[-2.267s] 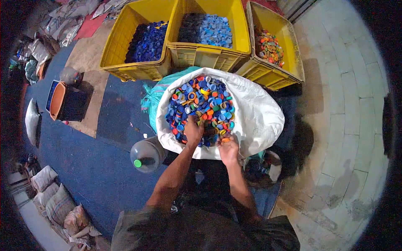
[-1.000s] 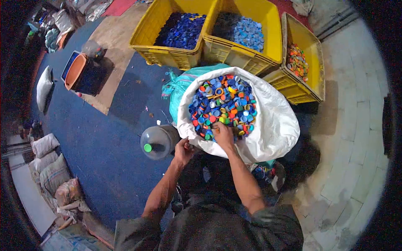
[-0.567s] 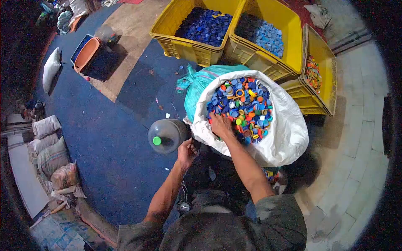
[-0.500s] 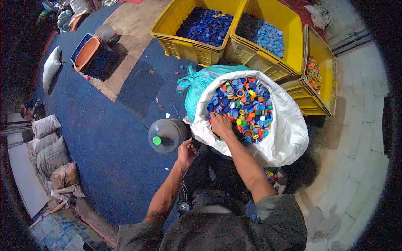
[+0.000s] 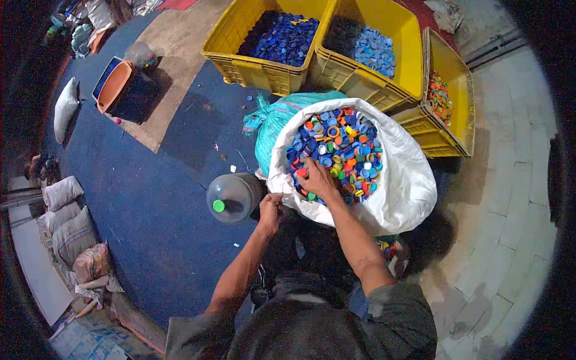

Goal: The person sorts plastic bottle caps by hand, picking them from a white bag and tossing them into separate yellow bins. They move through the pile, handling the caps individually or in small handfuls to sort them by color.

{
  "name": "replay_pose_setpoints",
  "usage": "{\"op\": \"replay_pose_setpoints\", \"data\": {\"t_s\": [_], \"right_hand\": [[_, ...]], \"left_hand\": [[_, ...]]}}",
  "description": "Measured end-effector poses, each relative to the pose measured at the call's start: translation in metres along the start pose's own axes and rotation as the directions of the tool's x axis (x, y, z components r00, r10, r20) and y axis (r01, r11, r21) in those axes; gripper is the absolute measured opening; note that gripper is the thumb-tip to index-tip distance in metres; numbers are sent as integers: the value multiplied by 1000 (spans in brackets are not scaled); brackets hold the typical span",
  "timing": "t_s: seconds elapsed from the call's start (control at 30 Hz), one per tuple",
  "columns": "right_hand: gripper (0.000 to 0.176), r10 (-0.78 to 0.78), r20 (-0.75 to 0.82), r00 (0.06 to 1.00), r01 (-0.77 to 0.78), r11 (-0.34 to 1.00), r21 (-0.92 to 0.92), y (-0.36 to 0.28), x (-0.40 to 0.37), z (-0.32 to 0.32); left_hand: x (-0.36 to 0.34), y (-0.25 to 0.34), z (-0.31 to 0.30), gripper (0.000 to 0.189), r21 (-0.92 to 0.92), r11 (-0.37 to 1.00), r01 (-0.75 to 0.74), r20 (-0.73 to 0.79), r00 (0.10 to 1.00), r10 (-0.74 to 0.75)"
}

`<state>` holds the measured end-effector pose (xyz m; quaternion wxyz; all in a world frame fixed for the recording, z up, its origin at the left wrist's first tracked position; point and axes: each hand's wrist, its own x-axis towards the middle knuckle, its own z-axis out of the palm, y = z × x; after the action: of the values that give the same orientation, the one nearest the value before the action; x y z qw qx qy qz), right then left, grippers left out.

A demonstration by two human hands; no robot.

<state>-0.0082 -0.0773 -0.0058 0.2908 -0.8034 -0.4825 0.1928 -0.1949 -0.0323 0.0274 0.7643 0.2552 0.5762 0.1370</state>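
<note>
A white sack (image 5: 409,183) with its mouth folded open stands in front of me, full of mixed-colour plastic bottle caps (image 5: 336,144). Over its near left part, my right hand (image 5: 321,183) pinches a red bottle cap (image 5: 301,173) between thumb and fingers. My left hand (image 5: 270,211) is closed just beside the sack's left rim; what its fingers hold, if anything, I cannot make out. To the left of that hand, a large clear plastic jug (image 5: 240,193) with a green cap (image 5: 218,206) lies on the blue floor covering.
Yellow crates stand behind the sack: one with dark blue caps (image 5: 282,42), one with light blue caps (image 5: 375,53), one with orange caps (image 5: 440,99). A tied teal sack (image 5: 282,129) leans behind the white one. An orange tub (image 5: 114,87) sits far left, near a white bag (image 5: 65,110).
My right hand has lifted slightly from the caps, and a red cap now shows in its fingers. My left hand has moved up toward the sack's rim and closed. The view has shifted slightly.
</note>
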Motion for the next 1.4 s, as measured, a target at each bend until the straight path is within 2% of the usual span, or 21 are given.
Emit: {"op": "replay_pose_setpoints", "data": {"t_s": [0.07, 0.1, 0.17, 0.2, 0.23, 0.27, 0.33, 0.37, 0.43, 0.53, 0.57, 0.67, 0.7, 0.83, 0.93, 1.07, 1.1, 1.2, 1.23, 1.33, 1.4], "right_hand": [[37, 94, -122, 988, -73, 984, 164, 4, -6, -6], [35, 148, -176, 973, -102, 964, 246, 8, -11, -9], [32, 387, -88, 918, -271, 773, 574, 20, -26, -22], [30, 485, -15, 875, -334, 625, 706, 24, -36, -27], [22, 585, 159, 795, -369, 259, 893, 15, -48, -44], [20, 504, 149, 851, -165, -14, 986, 18, -59, -47], [24, 587, 203, 784, -16, -307, 951, 4, -77, -63], [28, 558, 202, 805, -10, -328, 945, 21, -90, -56], [31, 583, 219, 782, 20, -375, 927, 12, -103, -68], [37, 604, 222, 765, 68, -419, 906, 13, -120, -73], [38, 627, 221, 747, 89, -424, 901, 15, -126, -72], [38, 646, 215, 732, 115, -429, 896, 16, -136, -74], [35, 636, 218, 740, 113, -437, 892, 17, -138, -75], [38, 629, 237, 741, 117, -468, 876, 21, -139, -80], [39, 636, 228, 737, 108, -444, 890, 24, -139, -83], [39, 671, 201, 713, 68, -352, 934, 17, -135, -89], [38, 672, 218, 707, 64, -369, 927, 14, -135, -93], [38, 669, 228, 708, 76, -393, 916, 13, -135, -94], [37, 655, 226, 721, 89, -412, 907, 16, -137, -91], [35, 677, 226, 701, 98, -405, 909, 20, -141, -87], [34, 675, 228, 702, 138, -443, 886, 20, -146, -88]], "left_hand": [[16, -12, 4, 15, -5, 997, -79, 71, 994, 80], [11, -5, 12, 18, 80, 993, -89, 61, 995, 84], [16, -3, 25, 21, 221, 957, -189, 68, 982, 178], [18, -2, 32, 22, 288, 928, -237, 77, 972, 224], [19, -2, 40, 25, 384, 854, -350, 88, 935, 344], [21, -1, 49, 28, 472, 757, -452, 112, 882, 458], [17, 9, 67, 32, 595, 613, -520, 218, 838, 500], [26, 5, 73, 33, 610, 556, -564, 258, 806, 533], [45, -7, 84, 36, 631, 434, -643, 341, 732, 590], [44, -4, 104, 38, 687, 357, -633, 376, 729, 572], [50, -7, 107, 36, 689, 272, -672, 422, 676, 604], [63, -12, 110, 36, 708, 160, -688, 492, 643, 587], [61, -7, 113, 39, 756, 156, -635, 499, 714, 491], [62, -7, 117, 43, 796, 30, -605, 534, 723, 438], [61, -4, 125, 42, 839, 29, -544, 497, 786, 369], [82, -17, 115, 40, 737, -60, -673, 607, 621, 497], [98, -28, 114, 34, 716, -58, -696, 592, 561, 579], [101, -27, 110, 30, 706, 79, -704, 567, 629, 532], [102, -26, 107, 23, 604, 75, -793, 623, 529, 575], [91, -22, 106, 21, 650, 83, -756, 622, 591, 514], [87, -27, 103, 24, 675, 199, -710, 537, 658, 528]]}}
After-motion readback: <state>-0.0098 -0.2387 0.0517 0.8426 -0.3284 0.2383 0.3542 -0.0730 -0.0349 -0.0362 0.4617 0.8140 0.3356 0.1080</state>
